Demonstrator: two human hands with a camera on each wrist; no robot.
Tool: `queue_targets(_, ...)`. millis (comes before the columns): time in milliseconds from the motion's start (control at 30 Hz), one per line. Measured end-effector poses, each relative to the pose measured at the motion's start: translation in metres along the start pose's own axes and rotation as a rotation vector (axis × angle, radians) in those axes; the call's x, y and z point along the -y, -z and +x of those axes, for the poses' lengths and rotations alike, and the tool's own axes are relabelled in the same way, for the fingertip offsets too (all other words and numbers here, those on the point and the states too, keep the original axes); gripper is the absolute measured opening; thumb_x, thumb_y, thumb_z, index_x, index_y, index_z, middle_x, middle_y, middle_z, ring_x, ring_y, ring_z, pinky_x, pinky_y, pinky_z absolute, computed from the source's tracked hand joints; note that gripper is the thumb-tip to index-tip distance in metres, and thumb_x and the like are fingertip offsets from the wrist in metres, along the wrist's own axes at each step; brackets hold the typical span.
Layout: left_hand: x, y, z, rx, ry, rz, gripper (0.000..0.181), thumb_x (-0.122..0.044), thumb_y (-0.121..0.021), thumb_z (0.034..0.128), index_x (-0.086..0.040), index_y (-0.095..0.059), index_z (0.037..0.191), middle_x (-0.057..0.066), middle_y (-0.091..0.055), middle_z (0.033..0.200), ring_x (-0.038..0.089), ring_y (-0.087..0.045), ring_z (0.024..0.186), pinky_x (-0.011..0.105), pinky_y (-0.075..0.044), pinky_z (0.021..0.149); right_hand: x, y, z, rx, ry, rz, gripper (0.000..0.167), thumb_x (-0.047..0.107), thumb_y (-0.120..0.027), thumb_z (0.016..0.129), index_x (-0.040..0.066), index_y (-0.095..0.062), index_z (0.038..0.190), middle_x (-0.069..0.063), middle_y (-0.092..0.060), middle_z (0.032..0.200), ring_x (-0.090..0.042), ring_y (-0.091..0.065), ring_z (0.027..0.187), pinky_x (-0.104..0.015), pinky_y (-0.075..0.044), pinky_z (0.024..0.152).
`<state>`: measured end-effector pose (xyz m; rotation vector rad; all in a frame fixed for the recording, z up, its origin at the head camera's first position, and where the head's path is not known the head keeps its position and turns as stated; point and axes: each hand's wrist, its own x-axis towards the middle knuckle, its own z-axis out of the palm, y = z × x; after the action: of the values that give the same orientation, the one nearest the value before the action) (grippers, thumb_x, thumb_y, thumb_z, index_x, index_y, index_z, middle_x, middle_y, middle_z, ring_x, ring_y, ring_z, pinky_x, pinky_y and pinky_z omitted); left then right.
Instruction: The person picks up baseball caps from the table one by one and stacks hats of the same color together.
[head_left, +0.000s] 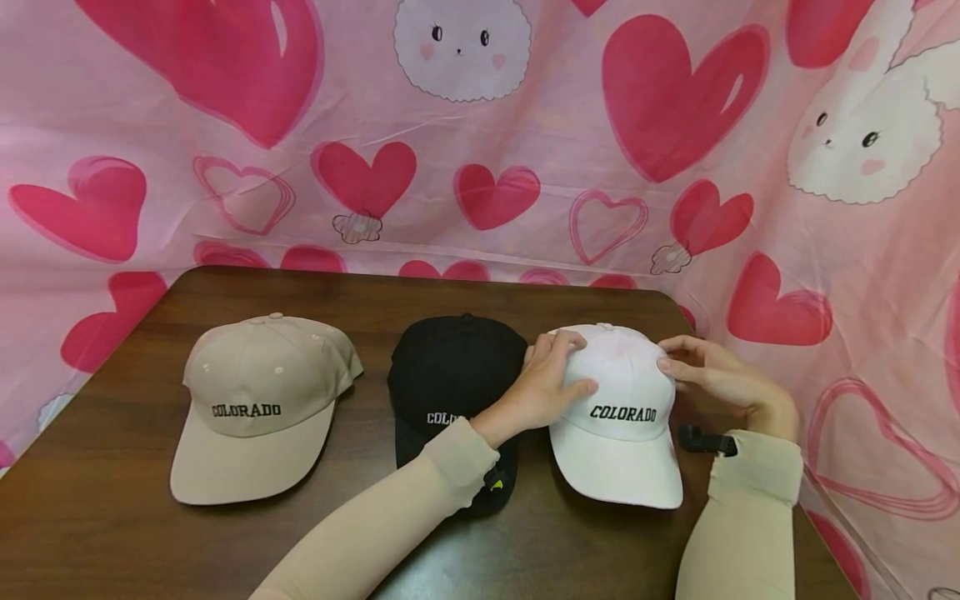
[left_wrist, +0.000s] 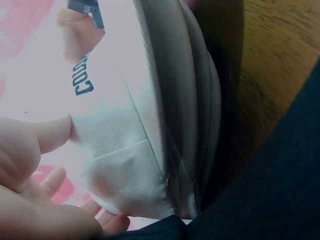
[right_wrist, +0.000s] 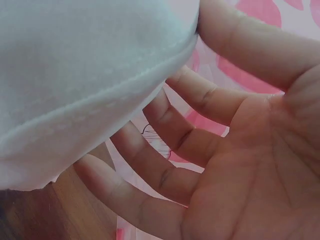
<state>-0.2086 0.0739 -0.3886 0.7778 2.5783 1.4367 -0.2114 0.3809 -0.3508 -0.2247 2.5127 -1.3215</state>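
Note:
A white baseball cap (head_left: 619,392) with dark COLORADO lettering stands on the right part of the table, brim toward me. My left hand (head_left: 546,377) touches its left side, thumb on the front panel and the other fingers around toward the back. From the right, my right hand (head_left: 716,375) touches the crown with thumb and fingertips. In the right wrist view, the fingers lie fairly straight along the white fabric (right_wrist: 90,65). Several layered edges (left_wrist: 190,95) show under the cap in the left wrist view. A black cap (head_left: 450,367) sits just left, partly covered by my left arm.
A beige cap (head_left: 258,392) with the same lettering sits at the left of the brown wooden table (head_left: 97,483). Behind the table hangs a pink cloth (head_left: 555,117) printed with hearts and rabbits. It also runs down the right side.

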Motion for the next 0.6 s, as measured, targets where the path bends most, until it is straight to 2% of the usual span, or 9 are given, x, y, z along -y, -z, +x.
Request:
queue_targets(167, -0.0007, -0.0013, 0.0007, 0.005, -0.026, 0.026, 0.042, -0.023, -0.072, 0.1034, -0.014, -0.046, 0.135, 0.013, -0.044, 0.149, 0.029, -0.04, 0.133, 0.041, -0.044, 0.108, 0.0017, -0.0002, -0.0014, -0.024, -0.008, -0.035, 0.057, 0.028, -0.065, 0.106, -0.002, -0.044, 0.149, -0.023, -0.054, 0.138, -0.029, -0.056, 0.12, -0.034, -0.06, 0.092)
queue_targets(400, -0.001, -0.0039, 0.0025, 0.028, -0.077, 0.09, 0.045, -0.016, -0.072, 0.103, -0.012, -0.047, 0.14, 0.009, -0.047, 0.151, 0.024, -0.039, 0.144, 0.039, -0.035, 0.121, 0.0005, 0.0001, -0.0056, -0.077, -0.032, -0.105, 0.068, 0.037, -0.065, 0.105, 0.002, -0.041, 0.158, -0.026, -0.049, 0.15, -0.043, -0.048, 0.133, -0.059, -0.056, 0.101)
queue_targets(467, -0.0014, -0.0039, 0.0029, 0.036, -0.085, 0.099, 0.046, -0.015, -0.071, 0.1034, -0.012, -0.047, 0.142, 0.009, -0.045, 0.155, 0.024, -0.036, 0.15, 0.04, -0.033, 0.123, -0.0001, 0.0009, -0.0056, -0.083, -0.035, -0.11, 0.068, 0.038, -0.064, 0.106, 0.001, -0.04, 0.159, -0.026, -0.048, 0.15, -0.044, -0.048, 0.133, -0.059, -0.056, 0.1)
queue_targets(600, -0.0017, -0.0026, 0.0021, 0.068, -0.083, 0.124, 0.049, -0.016, -0.068, 0.1051, -0.014, -0.047, 0.149, 0.008, -0.038, 0.164, 0.025, -0.029, 0.157, 0.043, -0.03, 0.126, -0.0004, 0.0028, -0.0057, -0.089, -0.043, -0.125, 0.066, 0.035, -0.061, 0.108, -0.001, -0.04, 0.159, -0.028, -0.048, 0.15, -0.044, -0.05, 0.132, -0.053, -0.059, 0.098)
